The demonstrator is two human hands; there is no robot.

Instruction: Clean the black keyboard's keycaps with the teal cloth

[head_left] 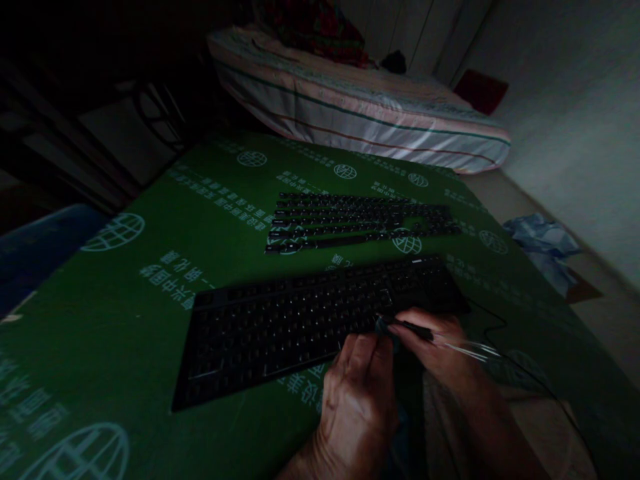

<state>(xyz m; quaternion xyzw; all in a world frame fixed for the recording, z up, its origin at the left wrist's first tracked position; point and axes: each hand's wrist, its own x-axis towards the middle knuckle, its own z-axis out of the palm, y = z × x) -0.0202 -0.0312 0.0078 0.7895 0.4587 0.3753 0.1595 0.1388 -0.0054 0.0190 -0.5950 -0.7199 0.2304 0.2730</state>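
A black keyboard (300,310) lies at a slant across the green table, its key caps off and rows of bare key posts showing. At the keyboard's lower right edge, my right hand (443,340) is closed around a thin tool (417,329) with a dark handle and pale, wire-like strands trailing to the right, smeared by motion. My left hand (357,393) is closed close beside it, fingers curled, knuckles up. A small bluish bit (383,325) shows at its fingertips, too dark to name. Both hands' fingertips nearly meet there.
Loose black key caps (345,215) lie in several rows behind the keyboard. A cable (530,373) runs from the keyboard down the right side. The green table (125,320) carries white print. Beyond it stand a bed (380,127) and a pale wall (575,120).
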